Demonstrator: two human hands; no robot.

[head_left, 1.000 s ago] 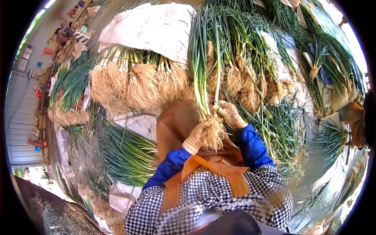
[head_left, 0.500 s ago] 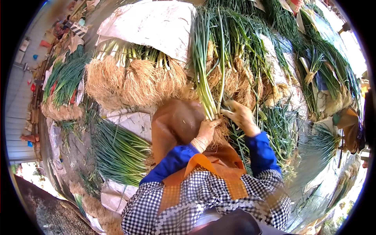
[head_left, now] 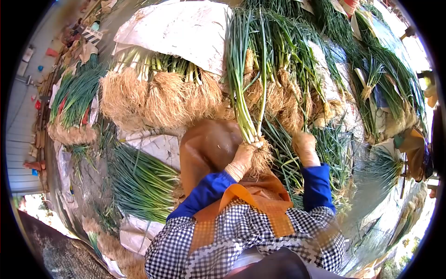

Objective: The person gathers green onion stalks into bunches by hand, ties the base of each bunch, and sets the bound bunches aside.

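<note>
My left hand [head_left: 242, 161] is closed round the white base of a small bunch of green onions [head_left: 242, 104]. Their leaves point up and away from me, and the tan stringy roots [head_left: 263, 157] hang beside my fingers over the orange apron. Apart from the bunch, my right hand [head_left: 305, 146] is off to the right, above loose green leaves [head_left: 330, 153]. Its fingers are blurred and turned away, so whether anything is in them does not show.
Rooted green onions [head_left: 169, 95] lie ahead under a white sheet [head_left: 174, 32], with more bunches [head_left: 290, 51] to their right. At left are a leafy pile [head_left: 139, 181] and another stack [head_left: 76, 95]. A brown-covered knee [head_left: 216, 142] rises before me.
My right hand has moved away from the bunch, to the right, over the loose leaves. The left hand keeps its hold on the green onions almost unmoved.
</note>
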